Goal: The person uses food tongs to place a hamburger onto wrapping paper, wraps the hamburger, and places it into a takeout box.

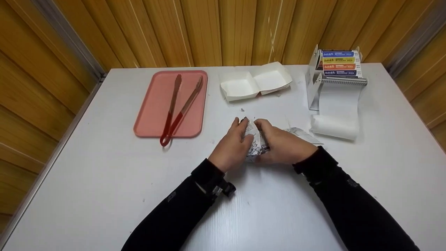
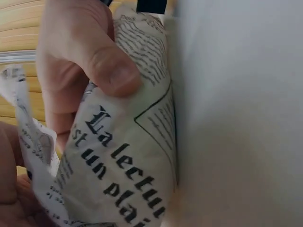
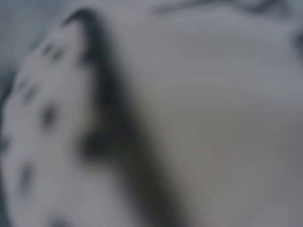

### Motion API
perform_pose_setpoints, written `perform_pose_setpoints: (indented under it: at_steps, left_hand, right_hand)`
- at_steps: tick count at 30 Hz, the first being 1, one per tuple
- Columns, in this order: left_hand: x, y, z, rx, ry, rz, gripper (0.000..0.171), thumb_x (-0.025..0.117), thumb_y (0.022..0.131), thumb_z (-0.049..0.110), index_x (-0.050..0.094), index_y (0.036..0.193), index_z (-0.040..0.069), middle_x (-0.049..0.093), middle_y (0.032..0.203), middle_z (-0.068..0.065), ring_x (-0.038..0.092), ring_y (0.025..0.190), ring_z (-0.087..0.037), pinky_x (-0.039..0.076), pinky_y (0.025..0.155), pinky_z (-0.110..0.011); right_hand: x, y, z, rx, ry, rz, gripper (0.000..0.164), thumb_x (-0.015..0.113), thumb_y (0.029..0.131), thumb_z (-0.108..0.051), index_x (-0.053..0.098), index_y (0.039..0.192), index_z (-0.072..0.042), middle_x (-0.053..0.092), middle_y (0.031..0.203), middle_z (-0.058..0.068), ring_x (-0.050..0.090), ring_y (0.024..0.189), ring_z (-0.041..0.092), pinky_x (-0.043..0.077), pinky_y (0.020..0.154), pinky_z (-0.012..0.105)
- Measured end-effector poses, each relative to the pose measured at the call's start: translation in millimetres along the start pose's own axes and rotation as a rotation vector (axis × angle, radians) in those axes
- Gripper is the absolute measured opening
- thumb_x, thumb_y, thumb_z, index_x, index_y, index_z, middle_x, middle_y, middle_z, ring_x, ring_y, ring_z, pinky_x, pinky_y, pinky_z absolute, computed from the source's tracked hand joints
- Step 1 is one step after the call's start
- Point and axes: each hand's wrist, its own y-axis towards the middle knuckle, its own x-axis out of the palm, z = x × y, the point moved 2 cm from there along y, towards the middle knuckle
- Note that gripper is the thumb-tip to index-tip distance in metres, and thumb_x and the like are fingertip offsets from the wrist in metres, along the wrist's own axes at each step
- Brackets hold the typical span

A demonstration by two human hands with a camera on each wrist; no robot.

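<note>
Close to the middle of the table, both hands are around a bundle of newsprint-patterned wrapping paper [image 1: 256, 141]. My left hand [image 1: 230, 148] grips its left side; in the left wrist view the thumb [image 2: 118, 78] presses on the printed face of the paper [image 2: 128, 161]. From the other side my right hand [image 1: 285, 144] holds it, with fingers [image 2: 7, 175] beside a raised paper flap at the lower left of that view. A loose paper corner [image 1: 303, 134] spreads out past the right hand. The contents are hidden. Only blurred printed paper [image 3: 42, 132] fills the right wrist view.
On the left lies a pink tray [image 1: 144, 120] with red-handled tongs [image 1: 173, 120] across it. An opened white paper box [image 1: 240, 87] stands at the back. At the back right is a rack of coloured boxes [image 1: 339, 62], with a white paper roll [image 1: 334, 127] in front.
</note>
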Motion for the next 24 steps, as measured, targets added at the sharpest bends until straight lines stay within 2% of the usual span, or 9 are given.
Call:
perform_pose_setpoints:
  at_steps: [3,7,10,14,17,20,22,24]
  left_hand:
    - [1.2,0.9,1.3,-0.005,0.018,0.001,0.062,0.043,0.111,0.031,0.027,0.168,0.013,0.007,0.177,-0.019,0.010,0.162,-0.044,0.015,0.131,-0.057]
    - [2.1,0.1,5.2,-0.002,0.040,0.009,0.063,0.040,0.106,0.020,0.027,0.167,0.007,0.005,0.176,-0.022,0.001,0.160,-0.053,0.011,0.130,-0.064]
    - [4.0,-1.7,8.6,-0.005,0.096,0.004,0.068,0.040,0.101,0.015,0.026,0.167,0.005,0.005,0.176,-0.022,-0.001,0.160,-0.053,0.008,0.131,-0.065]
    - [7.7,-4.0,11.9,-0.014,0.119,-0.022,0.070,0.037,0.100,0.012,0.022,0.167,0.004,0.004,0.177,-0.021,-0.005,0.162,-0.048,0.004,0.132,-0.063]
    - [8.0,-5.1,12.3,-0.014,0.029,-0.027,0.069,0.035,0.100,0.010,0.022,0.167,0.003,0.004,0.176,-0.023,-0.007,0.162,-0.045,0.001,0.132,-0.060]
    - [4.2,-5.7,10.6,-0.024,-0.162,-0.010,0.069,0.036,0.100,0.006,0.020,0.167,0.002,0.007,0.176,-0.022,-0.007,0.163,-0.040,-0.002,0.133,-0.052]
    - [0.9,-4.9,8.1,-0.040,-0.293,0.009,0.071,0.036,0.098,0.003,0.019,0.167,0.002,0.012,0.176,-0.019,0.000,0.164,-0.035,0.002,0.134,-0.047]
    - [-4.4,-4.2,5.3,-0.054,-0.362,0.012,0.071,0.036,0.097,-0.001,0.021,0.167,0.002,0.020,0.175,-0.016,0.010,0.164,-0.028,0.009,0.134,-0.040]
  right_hand:
    - [2,0,-2,0.014,-0.012,0.020,0.109,0.095,0.074,-0.024,0.025,0.155,-0.006,0.063,0.138,0.028,0.069,0.120,0.037,0.055,0.105,0.053]
    - [4,1,-5,0.023,-0.007,0.033,0.118,0.097,0.072,-0.025,0.019,0.158,-0.006,0.059,0.145,0.030,0.065,0.127,0.040,0.052,0.110,0.053]
    - [5,2,-7,0.028,0.017,0.031,0.121,0.097,0.073,-0.027,0.017,0.161,-0.009,0.062,0.142,0.028,0.065,0.128,0.038,0.051,0.111,0.053]
    - [6,3,-9,0.011,0.026,0.017,0.120,0.097,0.075,-0.030,0.018,0.165,-0.015,0.059,0.150,0.020,0.063,0.132,0.035,0.051,0.112,0.051]
    - [5,3,-9,0.009,0.028,0.013,0.117,0.097,0.076,-0.029,0.023,0.166,-0.019,0.053,0.158,0.014,0.059,0.138,0.033,0.049,0.114,0.051]
    - [6,4,-8,0.005,0.056,0.004,0.111,0.096,0.075,-0.026,0.031,0.165,-0.021,0.054,0.158,0.006,0.058,0.139,0.026,0.047,0.117,0.047]
    - [7,6,-8,-0.006,0.066,-0.001,0.106,0.095,0.073,-0.024,0.038,0.162,-0.021,0.057,0.155,0.002,0.059,0.137,0.022,0.046,0.118,0.045]
    - [7,7,-9,-0.022,0.073,-0.008,0.102,0.095,0.072,-0.021,0.042,0.160,-0.019,0.058,0.153,0.001,0.058,0.138,0.020,0.045,0.120,0.044]
